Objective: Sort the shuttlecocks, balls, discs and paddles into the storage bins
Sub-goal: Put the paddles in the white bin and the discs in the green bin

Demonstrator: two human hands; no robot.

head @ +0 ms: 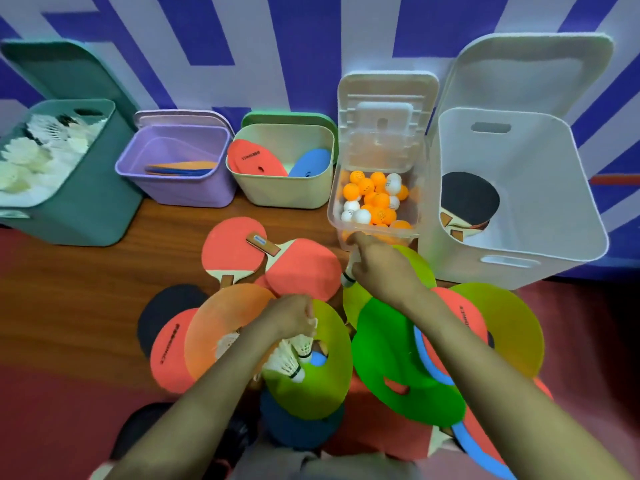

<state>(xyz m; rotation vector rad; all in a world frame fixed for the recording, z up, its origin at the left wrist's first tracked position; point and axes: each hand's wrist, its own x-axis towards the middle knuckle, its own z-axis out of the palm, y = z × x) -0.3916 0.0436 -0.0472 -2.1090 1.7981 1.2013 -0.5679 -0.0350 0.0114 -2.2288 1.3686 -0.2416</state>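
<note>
— Where are the hands?
— The left hand (294, 317) grips shuttlecocks (289, 360) over the near discs (311, 396); the right hand (377, 265) holds a single shuttlecock (348, 280) beside the clear ball bin (334, 202).
— Others?
— Far-left green bin (86, 216).

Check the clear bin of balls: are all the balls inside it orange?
No, several white balls lie mixed among the orange balls inside the clear bin.

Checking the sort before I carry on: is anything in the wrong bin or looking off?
No bin shows a stray item. One oddity: the right hand holds a shuttlecock right beside the clear ball bin, while the sorted shuttlecocks lie in the dark green bin at the far left.
</note>
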